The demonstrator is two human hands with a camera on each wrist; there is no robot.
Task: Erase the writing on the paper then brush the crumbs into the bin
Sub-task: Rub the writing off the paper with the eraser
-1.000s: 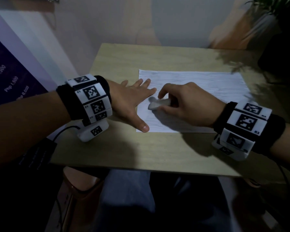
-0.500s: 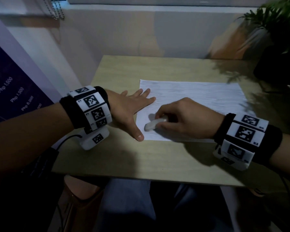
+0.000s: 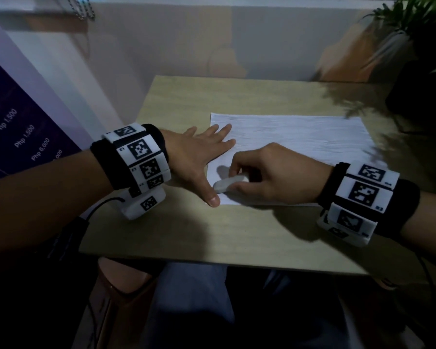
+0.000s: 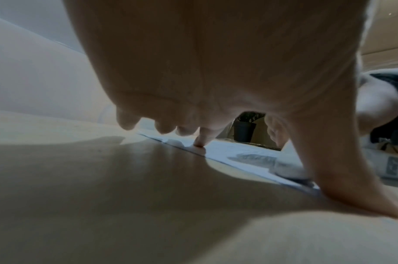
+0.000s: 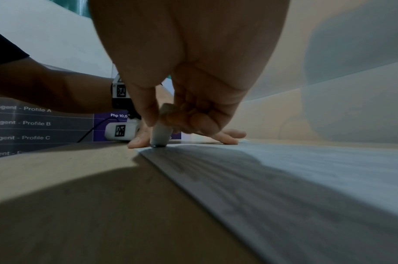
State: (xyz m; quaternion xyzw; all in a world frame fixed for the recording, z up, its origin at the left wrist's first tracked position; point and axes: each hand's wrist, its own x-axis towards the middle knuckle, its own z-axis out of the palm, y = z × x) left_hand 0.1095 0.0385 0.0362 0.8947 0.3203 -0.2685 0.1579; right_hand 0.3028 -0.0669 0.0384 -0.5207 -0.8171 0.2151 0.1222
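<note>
A white sheet of paper (image 3: pixel 295 144) lies on the light wooden table (image 3: pixel 212 235). My right hand (image 3: pixel 267 175) pinches a white eraser (image 3: pixel 228 185) between thumb and fingers, and the eraser's tip touches the paper near its front left corner. In the right wrist view the eraser (image 5: pixel 160 134) stands tilted on the paper (image 5: pixel 306 169). My left hand (image 3: pixel 199 152) lies flat with spread fingers on the paper's left edge, its thumb beside the eraser. From the left wrist, the fingertips (image 4: pixel 199 141) press the paper's edge (image 4: pixel 227 153). No bin is in view.
A potted plant (image 3: pixel 418 46) stands at the table's far right corner. A dark poster with price text (image 3: pixel 18 137) leans at the left. A wall runs behind the table. My knees show below the table's front edge.
My right hand has drawn the eraser down the paper toward its front left corner. The left hand has stayed flat on the paper's left edge.
</note>
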